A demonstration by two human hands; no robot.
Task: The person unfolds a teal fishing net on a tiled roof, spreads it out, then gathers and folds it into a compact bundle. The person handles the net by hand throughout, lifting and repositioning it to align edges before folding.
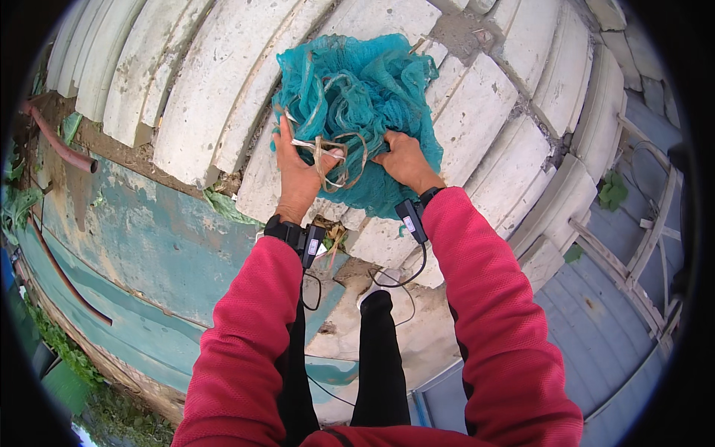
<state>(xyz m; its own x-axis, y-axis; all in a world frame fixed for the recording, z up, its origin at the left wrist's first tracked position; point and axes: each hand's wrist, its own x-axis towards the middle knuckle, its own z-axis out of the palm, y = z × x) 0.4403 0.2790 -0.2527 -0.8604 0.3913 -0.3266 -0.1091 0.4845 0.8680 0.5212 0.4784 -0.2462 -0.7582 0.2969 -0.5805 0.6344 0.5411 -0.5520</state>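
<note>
A bunched heap of blue-green mesh netting (357,82) lies on the pale slabs in front of me. Loops of beige cord (344,181) cross its near left part. My left hand (299,175) is at the netting's left edge, thumb and fingers spread with the cord running across them and looped about the thumb. On the other side, my right hand (408,162) has its fingers bent into the mesh, pinching a fold; its fingertips are partly hidden there. Both wrists wear black straps with small wired boxes.
Stacked, weathered white slabs (223,82) surround the netting. A worn green-painted surface (149,231) lies to the left, with a rusty pipe (63,141) above it. Blue-grey metal sheets and a wooden frame (648,246) stand at the right. A cable (417,268) hangs by my right wrist.
</note>
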